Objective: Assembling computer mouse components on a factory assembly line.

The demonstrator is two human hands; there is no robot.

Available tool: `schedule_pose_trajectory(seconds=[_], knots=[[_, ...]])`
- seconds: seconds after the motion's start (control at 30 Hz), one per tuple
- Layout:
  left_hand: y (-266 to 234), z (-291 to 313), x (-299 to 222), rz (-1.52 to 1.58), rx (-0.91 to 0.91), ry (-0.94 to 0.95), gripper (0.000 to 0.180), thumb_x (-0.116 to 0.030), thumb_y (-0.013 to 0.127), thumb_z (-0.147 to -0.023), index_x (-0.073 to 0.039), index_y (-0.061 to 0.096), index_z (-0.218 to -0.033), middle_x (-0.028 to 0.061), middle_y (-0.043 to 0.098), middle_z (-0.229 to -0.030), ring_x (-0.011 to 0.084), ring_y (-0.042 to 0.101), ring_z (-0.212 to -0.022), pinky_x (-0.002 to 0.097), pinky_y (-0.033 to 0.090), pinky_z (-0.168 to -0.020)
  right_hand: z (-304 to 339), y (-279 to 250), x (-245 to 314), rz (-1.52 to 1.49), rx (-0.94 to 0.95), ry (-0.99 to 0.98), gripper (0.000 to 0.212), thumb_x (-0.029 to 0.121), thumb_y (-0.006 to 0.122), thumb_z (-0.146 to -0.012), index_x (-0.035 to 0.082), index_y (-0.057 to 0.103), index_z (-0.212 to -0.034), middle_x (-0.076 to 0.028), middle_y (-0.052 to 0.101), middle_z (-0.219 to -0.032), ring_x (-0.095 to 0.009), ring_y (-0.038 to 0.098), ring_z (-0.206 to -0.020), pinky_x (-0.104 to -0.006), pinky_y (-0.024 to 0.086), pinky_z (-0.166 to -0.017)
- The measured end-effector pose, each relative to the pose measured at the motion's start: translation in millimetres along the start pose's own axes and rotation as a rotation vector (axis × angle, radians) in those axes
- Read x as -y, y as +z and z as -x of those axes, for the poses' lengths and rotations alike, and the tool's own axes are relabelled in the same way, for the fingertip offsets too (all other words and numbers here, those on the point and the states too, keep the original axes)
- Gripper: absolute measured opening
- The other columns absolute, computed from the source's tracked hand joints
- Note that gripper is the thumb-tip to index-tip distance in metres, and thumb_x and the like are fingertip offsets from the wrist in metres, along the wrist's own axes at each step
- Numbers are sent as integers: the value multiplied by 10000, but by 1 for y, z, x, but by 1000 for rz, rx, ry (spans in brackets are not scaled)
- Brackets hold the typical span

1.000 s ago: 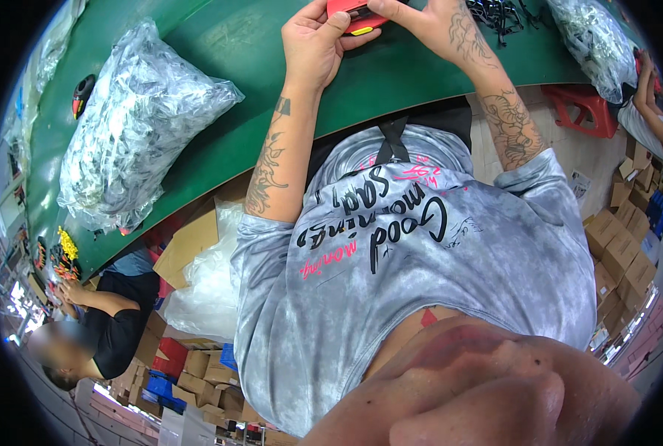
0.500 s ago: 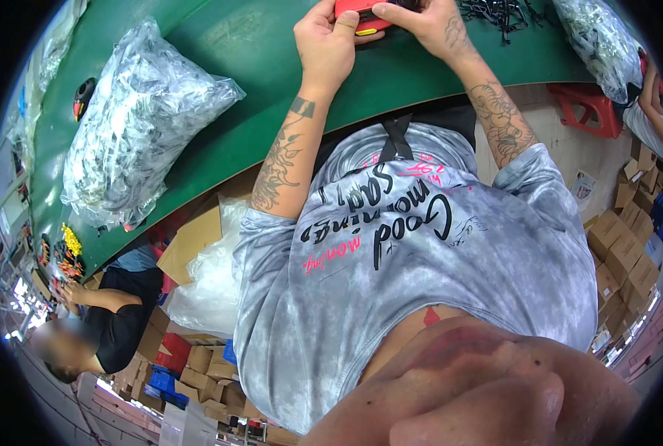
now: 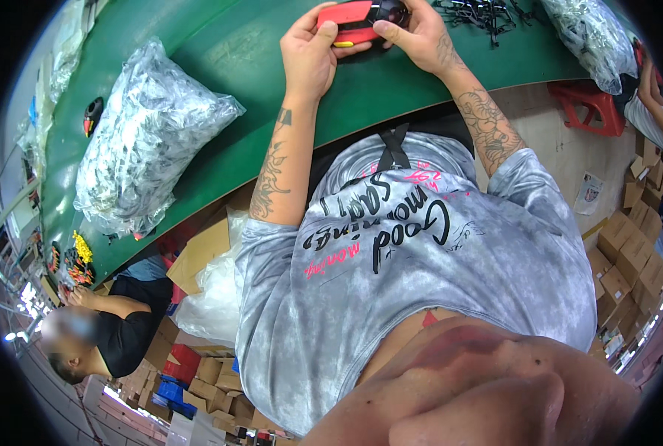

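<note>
Left hand (image 3: 309,58) and right hand (image 3: 425,43) grasp opposite ends of red-black device (image 3: 348,15) over green table (image 3: 387,85), inside near edge, probably for steadiness.

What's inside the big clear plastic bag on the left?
Many small pieces, some dark, show through the clear plastic bag. Glare and creases blur their exact shapes; whatever lies deeper is covered.

Red-black device (image 3: 346,13), yellow tab (image 3: 343,44); held, black end right.
</note>
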State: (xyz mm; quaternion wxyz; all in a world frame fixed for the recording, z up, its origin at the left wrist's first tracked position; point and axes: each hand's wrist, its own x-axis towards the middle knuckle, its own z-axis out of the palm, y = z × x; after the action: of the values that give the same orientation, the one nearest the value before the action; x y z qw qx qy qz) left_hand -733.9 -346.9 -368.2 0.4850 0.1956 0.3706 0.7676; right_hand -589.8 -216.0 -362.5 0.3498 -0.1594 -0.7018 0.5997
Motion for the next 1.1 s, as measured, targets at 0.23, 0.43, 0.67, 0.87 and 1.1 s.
schedule_pose_trajectory(seconds=[0.23, 0.43, 0.67, 0.87, 1.1], knots=[[-4, 3, 2, -327, -41, 142, 362, 14, 584, -1000, 80, 566, -1355, 150, 671, -1207, 234, 708, -1029, 380, 651, -845, -16, -10, 18, 50, 78, 442, 407, 362, 705, -988, -2, 688, -1171, -76, 700, -968, -84, 656, -747, -233, 519, -506], [-20, -72, -94, -859, -295, 55, 364, -61, 593, -975, 181, 579, -1247, 221, 710, -1092, 272, 755, -746, 311, 660, -640, 23, -8, 25, -18, -38, 315, 402, 226, 657, -1010, -7, 569, -1326, -128, 631, -1273, -196, 707, -1078, -313, 635, -716], [-50, -206, -147, -2043, -657, 82, 653, -210, 709, -857, -1, 512, -1443, 289, 475, -1487, 451, 536, -1301, 529, 472, -1095, 55, -63, 70, 207, 13, 245, 284, 160, 690, -969, 30, 659, -1220, -85, 711, -1058, -152, 706, -932, -295, 586, -762], [-96, -270, -96, -2347, 92, 521, 734, -151, 681, -819, -364, 503, -1498, 247, 446, -1550, 466, 411, -1431, 538, 398, -1157, 70, -123, 91, 374, -210, 246, 239, 121, 700, -954, 41, 684, -1179, -54, 706, -980, -108, 666, -810, -256, 537, -734], [-66, -242, -80, -2244, 306, 352, 616, -352, 770, -679, -106, 693, -1238, 201, 652, -1250, 392, 567, -1240, 456, 421, -1112, 65, -175, 135, -211, 20, -42, 542, 192, 656, -971, 40, 497, -1466, -205, 612, -1346, -308, 681, -1117, -314, 553, -691]])
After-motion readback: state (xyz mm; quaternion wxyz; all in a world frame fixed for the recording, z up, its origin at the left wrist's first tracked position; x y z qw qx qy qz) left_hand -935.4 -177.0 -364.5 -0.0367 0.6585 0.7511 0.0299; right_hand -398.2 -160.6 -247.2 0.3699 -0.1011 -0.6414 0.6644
